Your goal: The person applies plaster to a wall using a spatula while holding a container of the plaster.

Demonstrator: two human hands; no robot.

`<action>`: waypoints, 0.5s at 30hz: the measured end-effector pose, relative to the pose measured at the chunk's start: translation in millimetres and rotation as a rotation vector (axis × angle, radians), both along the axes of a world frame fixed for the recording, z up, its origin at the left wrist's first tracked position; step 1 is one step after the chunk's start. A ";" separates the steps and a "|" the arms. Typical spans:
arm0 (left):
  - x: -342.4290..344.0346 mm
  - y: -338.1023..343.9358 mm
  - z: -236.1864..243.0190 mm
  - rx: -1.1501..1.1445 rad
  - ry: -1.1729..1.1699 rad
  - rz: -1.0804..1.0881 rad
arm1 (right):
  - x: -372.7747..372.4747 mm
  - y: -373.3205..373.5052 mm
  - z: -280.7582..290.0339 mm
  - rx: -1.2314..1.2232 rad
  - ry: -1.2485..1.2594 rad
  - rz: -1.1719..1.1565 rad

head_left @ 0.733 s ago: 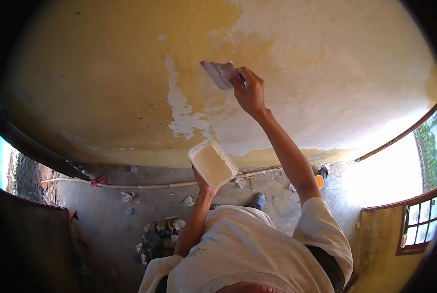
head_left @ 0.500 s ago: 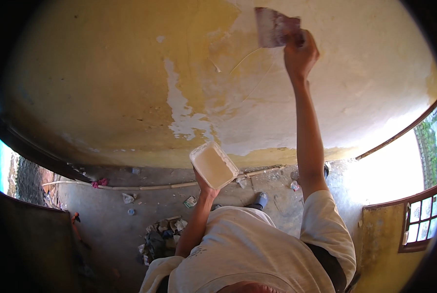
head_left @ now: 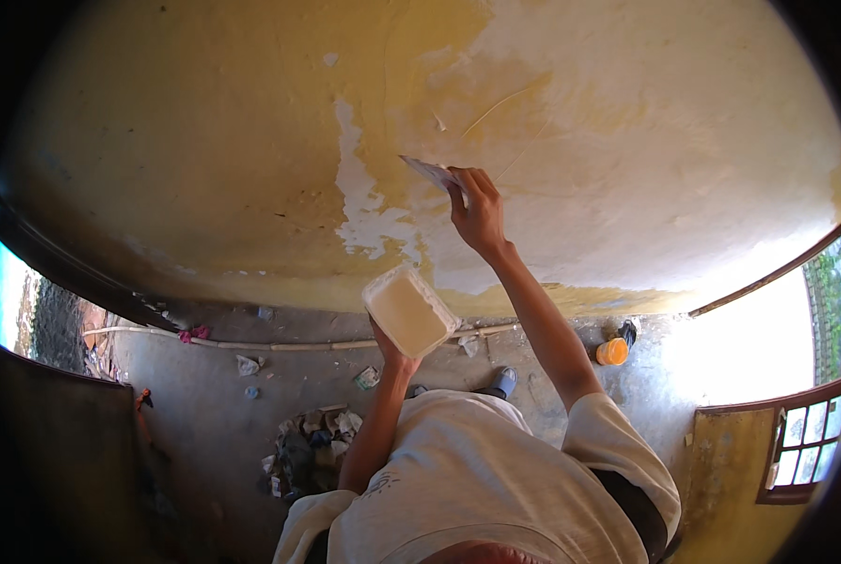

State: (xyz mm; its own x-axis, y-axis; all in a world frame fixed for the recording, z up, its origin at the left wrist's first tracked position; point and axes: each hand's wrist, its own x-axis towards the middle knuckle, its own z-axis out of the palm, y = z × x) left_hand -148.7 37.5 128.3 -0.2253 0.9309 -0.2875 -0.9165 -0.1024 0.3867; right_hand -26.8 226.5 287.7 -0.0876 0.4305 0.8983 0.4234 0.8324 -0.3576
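A patchy yellow wall (head_left: 204, 160) fills the upper view, with a white peeled patch (head_left: 359, 207) and pale smoothed areas to its right. My right hand (head_left: 477, 211) grips a flat, whitish-smeared scraper (head_left: 425, 169) angled at the wall just right of that patch; whether its edge touches the wall I cannot tell. Lower down, my left hand (head_left: 392, 353) holds a square tub (head_left: 411, 310) of cream-coloured paste from underneath, its rim crusted white.
A long bamboo pole (head_left: 289, 346) lies across the littered concrete floor (head_left: 190, 414). An orange bucket (head_left: 613, 352) stands at the right, and a rubbish heap (head_left: 303, 446) lies behind my left arm. Bright openings are at both sides, with a barred window (head_left: 806, 432) at lower right.
The scraper went up and right, then came back down and left with my right hand, now lower than at first. Thin curved lines appeared on the wall. The tub barely moved.
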 end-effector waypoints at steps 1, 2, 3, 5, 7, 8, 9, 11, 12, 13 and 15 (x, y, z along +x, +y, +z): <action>-1.0 -0.2 0.7 -0.010 0.010 0.000 | -4.0 4.3 6.2 -0.001 -0.077 0.010; -1.2 -0.8 1.4 -0.007 0.013 0.001 | -6.0 8.5 18.0 0.003 -0.155 0.018; -0.8 -2.8 1.9 0.000 -0.003 0.013 | -1.7 14.7 32.5 0.043 -0.141 -0.036; -0.6 -2.7 1.5 0.017 -0.021 0.017 | 19.3 31.9 74.5 0.142 -0.061 -0.132; -1.1 -4.8 -4.6 0.090 -0.016 0.003 | 50.1 48.2 119.1 0.144 0.068 -0.245; 0.0 -3.9 -7.1 0.093 -0.020 -0.002 | 72.7 52.3 142.1 0.163 0.099 -0.226; -0.5 -3.2 -10.6 0.091 -0.026 -0.015 | 87.9 48.3 163.4 0.129 0.155 -0.288; 1.9 -1.9 -10.3 0.089 -0.035 -0.039 | 112.6 41.1 185.5 0.057 0.281 -0.441; 3.6 -1.2 -8.6 0.088 -0.031 -0.044 | 124.3 41.1 183.6 0.042 0.313 -0.472; 5.9 -0.7 -6.5 0.087 -0.027 -0.052 | 132.9 39.8 178.7 0.027 0.344 -0.506; 5.8 -1.8 -5.7 0.078 -0.037 -0.048 | 122.1 32.5 150.6 0.062 0.507 -0.352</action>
